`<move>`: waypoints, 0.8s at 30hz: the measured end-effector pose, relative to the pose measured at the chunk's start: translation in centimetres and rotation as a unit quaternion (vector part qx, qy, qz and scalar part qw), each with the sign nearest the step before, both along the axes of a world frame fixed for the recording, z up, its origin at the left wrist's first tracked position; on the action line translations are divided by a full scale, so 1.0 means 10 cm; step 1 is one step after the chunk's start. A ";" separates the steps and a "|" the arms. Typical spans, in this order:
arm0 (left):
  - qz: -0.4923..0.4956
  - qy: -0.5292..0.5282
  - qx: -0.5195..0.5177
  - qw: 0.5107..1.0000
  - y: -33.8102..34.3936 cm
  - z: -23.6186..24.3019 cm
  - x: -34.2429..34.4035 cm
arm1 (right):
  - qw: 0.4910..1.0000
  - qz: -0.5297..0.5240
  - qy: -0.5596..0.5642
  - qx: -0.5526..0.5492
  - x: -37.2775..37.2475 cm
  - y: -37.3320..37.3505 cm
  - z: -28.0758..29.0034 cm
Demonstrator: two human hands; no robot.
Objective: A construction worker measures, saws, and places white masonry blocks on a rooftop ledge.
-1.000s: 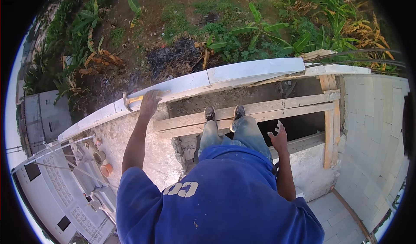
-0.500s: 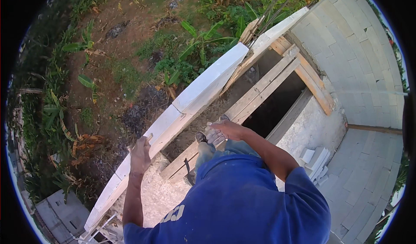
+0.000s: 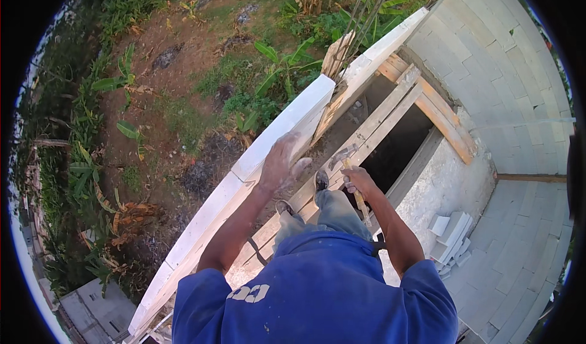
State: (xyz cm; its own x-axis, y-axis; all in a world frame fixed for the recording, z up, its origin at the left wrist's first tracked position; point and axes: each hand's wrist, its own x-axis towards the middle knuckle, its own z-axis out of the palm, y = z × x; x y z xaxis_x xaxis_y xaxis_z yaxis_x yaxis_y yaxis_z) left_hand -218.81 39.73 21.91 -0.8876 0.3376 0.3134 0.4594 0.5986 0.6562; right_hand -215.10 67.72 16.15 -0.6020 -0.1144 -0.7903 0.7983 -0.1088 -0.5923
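In my right hand (image 3: 359,181) is a hammer (image 3: 361,206), its wooden handle gripped near the metal head. The head points away from me over the wooden planks (image 3: 379,119). My left hand (image 3: 282,166) is open with fingers apart, beside the row of white blocks (image 3: 284,127) that tops the wall; whether it touches them I cannot tell. My shoes (image 3: 321,180) rest on the planks below my hands.
A dark opening (image 3: 400,145) lies right of the planks, with a wooden crosspiece (image 3: 445,124) at its far end. White block pieces (image 3: 453,237) are stacked near the grey block wall (image 3: 488,51). Thin metal rods (image 3: 368,14) rise beyond the white blocks. Planted ground drops away left.
My left hand has moved right and forward along the white blocks. My right hand has shifted right, and the hammer now shows plainly in it. My feet are further apart.
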 end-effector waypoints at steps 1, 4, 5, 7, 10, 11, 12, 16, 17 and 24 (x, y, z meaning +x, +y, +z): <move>0.048 -0.035 -0.051 0.997 -0.09 -0.26 -0.28 | 0.999 -0.001 0.031 0.044 -0.01 0.09 0.03; 0.128 -0.099 -0.138 0.977 -0.24 -0.82 -1.00 | 0.995 -0.028 0.095 0.018 -0.12 0.22 0.47; 0.143 -0.121 -0.164 0.968 -0.15 -0.93 -1.17 | 0.995 -0.033 0.092 0.020 -0.17 0.32 0.52; 0.134 -0.122 -0.193 0.964 0.02 -1.13 -1.36 | 0.960 0.056 0.151 0.228 -0.24 0.47 0.51; 0.121 -0.135 -0.221 0.958 0.25 -1.27 -1.57 | 0.874 0.088 0.233 0.418 -0.22 0.61 0.27; 0.122 -0.150 -0.220 0.956 0.30 -1.30 -1.59 | 0.877 0.091 0.197 0.430 -0.23 0.65 0.21; 0.110 -0.152 -0.228 0.955 0.34 -1.32 -1.60 | 0.884 0.102 0.164 0.425 -0.21 0.68 0.15; 0.126 -0.173 -0.242 0.947 0.43 -1.26 -1.61 | 0.887 0.110 0.146 0.423 0.15 0.82 -0.36; 0.137 -0.180 -0.245 0.943 0.47 -1.25 -1.60 | 0.892 0.103 0.134 0.419 0.28 0.88 -0.48; 0.164 -0.143 -0.282 0.935 0.37 -1.20 -1.55 | 0.921 0.202 0.025 0.332 0.60 0.84 -0.83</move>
